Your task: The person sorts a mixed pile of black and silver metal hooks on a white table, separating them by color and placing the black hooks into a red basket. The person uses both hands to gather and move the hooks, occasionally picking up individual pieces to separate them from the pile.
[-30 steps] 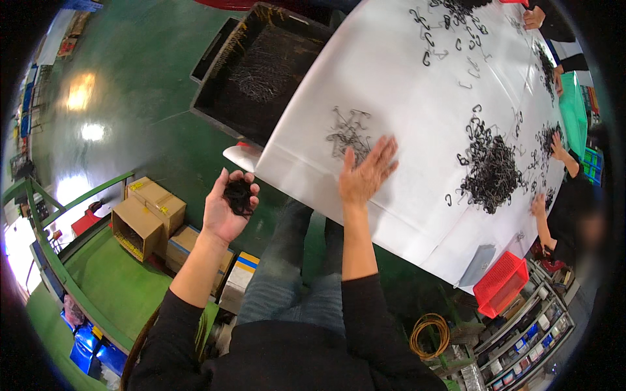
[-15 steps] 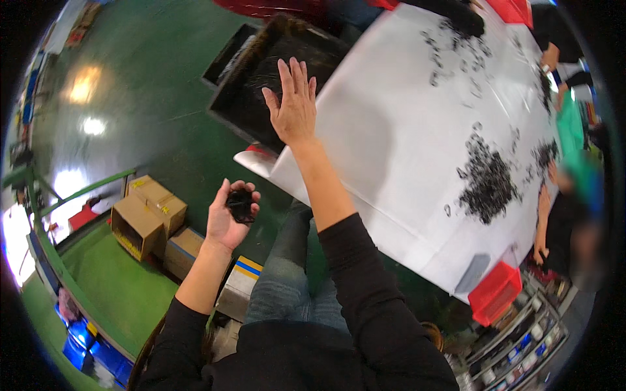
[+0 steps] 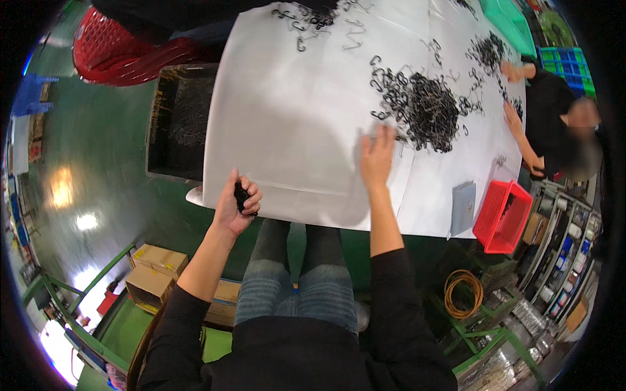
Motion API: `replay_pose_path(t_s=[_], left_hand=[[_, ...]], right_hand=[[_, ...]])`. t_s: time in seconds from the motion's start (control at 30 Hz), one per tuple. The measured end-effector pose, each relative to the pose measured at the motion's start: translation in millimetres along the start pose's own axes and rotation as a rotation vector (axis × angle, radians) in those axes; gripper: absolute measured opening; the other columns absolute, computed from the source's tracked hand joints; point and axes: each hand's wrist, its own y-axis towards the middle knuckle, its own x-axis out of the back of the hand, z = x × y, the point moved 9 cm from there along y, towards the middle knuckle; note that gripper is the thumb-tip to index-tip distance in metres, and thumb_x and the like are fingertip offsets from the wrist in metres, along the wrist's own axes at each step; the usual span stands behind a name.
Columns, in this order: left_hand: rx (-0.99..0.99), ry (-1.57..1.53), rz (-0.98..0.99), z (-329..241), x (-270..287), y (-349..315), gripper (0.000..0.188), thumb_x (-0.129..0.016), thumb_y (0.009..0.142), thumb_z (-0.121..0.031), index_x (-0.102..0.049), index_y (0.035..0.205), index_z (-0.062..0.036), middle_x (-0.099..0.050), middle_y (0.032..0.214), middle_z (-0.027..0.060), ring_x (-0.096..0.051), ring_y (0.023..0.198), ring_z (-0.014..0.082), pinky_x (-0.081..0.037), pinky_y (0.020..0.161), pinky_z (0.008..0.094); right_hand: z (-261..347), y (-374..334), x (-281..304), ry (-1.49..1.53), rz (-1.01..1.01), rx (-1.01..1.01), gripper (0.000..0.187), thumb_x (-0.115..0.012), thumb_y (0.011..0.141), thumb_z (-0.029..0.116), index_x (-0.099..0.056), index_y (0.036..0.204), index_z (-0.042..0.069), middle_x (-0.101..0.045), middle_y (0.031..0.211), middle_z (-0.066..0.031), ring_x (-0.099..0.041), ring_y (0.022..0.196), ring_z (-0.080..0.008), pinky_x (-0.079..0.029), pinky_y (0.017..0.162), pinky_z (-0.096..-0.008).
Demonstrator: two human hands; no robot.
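Note:
My left hand (image 3: 233, 207) is closed around a bunch of small black parts (image 3: 241, 196), near the table's front left edge. Their shape is mostly hidden by the fingers. Over the white-covered table (image 3: 280, 124), my right hand (image 3: 378, 159) is open, fingers stretched out, at the near left side of a heap of black hooks (image 3: 427, 114). Whether its fingertips touch the closest hooks I cannot tell. Loose hooks lie scattered around that heap.
A dark crate (image 3: 156, 143) stands beside the table's left edge, near a red chair (image 3: 104, 49). Toward the right are a grey pouch (image 3: 462, 207) and a red basket (image 3: 502, 218). Across the table, another person's hands (image 3: 515, 120) are by a smaller hook pile (image 3: 488, 53).
The view has turned to the right. My right hand has moved from over the dark crate to beside the hook heap. My left hand still holds its black bunch, now closed more tightly.

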Motion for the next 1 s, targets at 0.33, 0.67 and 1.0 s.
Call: replay_pose_path(t_s=[0.33,0.67,1.0], left_hand=[[0.057,0.039,0.005,52,-31,21,0.042,-0.045,0.098,-0.045,-0.051,0.078,-0.0090,-0.047,0.073,0.0043,-0.045,0.060,0.0149,-0.037,0.050,0.0250],[-0.019,-0.046,-0.124,77,-32,38,0.037,-0.043,0.099,-0.042,-0.059,0.087,-0.0110,-0.059,0.086,0.0049,-0.057,0.080,0.0195,-0.049,0.071,0.0367],[-0.137,-0.190,-0.131,90,-41,52,0.034,-0.045,0.099,-0.040,-0.056,0.088,-0.0095,-0.056,0.087,0.0066,-0.055,0.079,0.0204,-0.048,0.066,0.0336]], right_hand=[[6,100,1,-0.120,-0.135,0.289,0.054,-0.054,0.092,0.036,-0.048,0.131,0.001,-0.041,0.139,-0.0242,-0.036,0.132,-0.0410,-0.030,0.107,-0.0524],[37,-1,-12,-0.082,0.297,0.397,0.058,-0.061,0.087,0.039,-0.044,0.139,0.019,-0.022,0.153,-0.0175,-0.012,0.142,-0.0428,-0.011,0.107,-0.0670],[71,46,-63,-0.014,0.496,0.621,0.062,-0.051,0.091,0.047,-0.038,0.143,0.017,-0.023,0.152,-0.0186,-0.018,0.142,-0.0345,-0.010,0.111,-0.0607]])
